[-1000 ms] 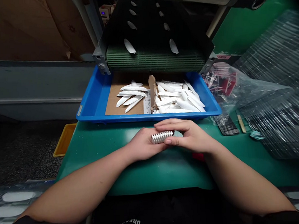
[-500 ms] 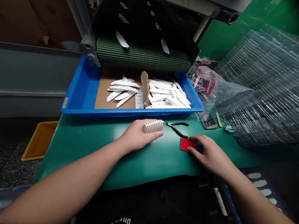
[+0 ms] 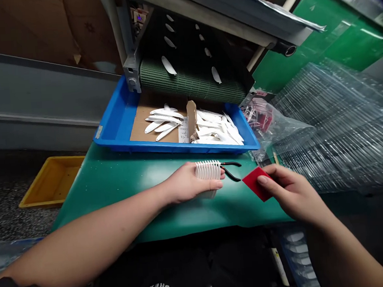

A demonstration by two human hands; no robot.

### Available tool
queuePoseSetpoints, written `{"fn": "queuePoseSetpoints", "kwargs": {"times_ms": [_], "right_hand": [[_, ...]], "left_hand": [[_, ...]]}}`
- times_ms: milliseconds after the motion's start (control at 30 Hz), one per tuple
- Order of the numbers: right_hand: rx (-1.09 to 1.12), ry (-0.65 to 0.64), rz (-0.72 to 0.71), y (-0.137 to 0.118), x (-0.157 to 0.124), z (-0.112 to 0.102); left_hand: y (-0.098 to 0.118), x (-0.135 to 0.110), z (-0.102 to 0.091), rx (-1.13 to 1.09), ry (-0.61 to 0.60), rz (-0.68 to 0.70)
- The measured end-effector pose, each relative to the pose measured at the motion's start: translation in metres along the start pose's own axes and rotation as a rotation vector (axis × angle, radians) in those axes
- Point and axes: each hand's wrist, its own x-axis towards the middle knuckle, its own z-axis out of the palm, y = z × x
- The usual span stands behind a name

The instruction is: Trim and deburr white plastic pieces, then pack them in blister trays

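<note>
My left hand is closed around a white ribbed plastic piece, its row of thin fins facing up between thumb and fingers. Between the thumb and fingers of my right hand is a flat red square pad, tilted and raised off the green table. Black-handled pliers lie on the table just beyond my left fingertips; their jaws are hidden behind the ribbed piece.
A blue tray holds white blade-shaped parts in two groups split by a cardboard divider. Above it ends a green conveyor belt carrying more parts. Stacked clear plastic trays stand at right; a yellow bin sits lower left.
My right hand has picked the red pad up off the table and tilted it. My left hand has turned the ribbed piece so more of its finned side shows. The camera view has shifted.
</note>
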Motion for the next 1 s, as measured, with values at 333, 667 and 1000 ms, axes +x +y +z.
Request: {"fn": "queuePoseSetpoints", "kwargs": {"times_ms": [333, 667, 1000], "right_hand": [[-0.146, -0.054, -0.246, -0.052, 0.071, 0.031], [-0.086, 0.019, -0.331, -0.058, 0.063, 0.038], [-0.14, 0.111, -0.364, -0.062, 0.066, 0.05]], "left_hand": [[-0.006, -0.005, 0.005, -0.019, -0.247, -0.194], [0.0, -0.008, 0.006, 0.104, -0.284, -0.146], [-0.004, -0.006, 0.002, 0.226, -0.199, -0.047]]}}
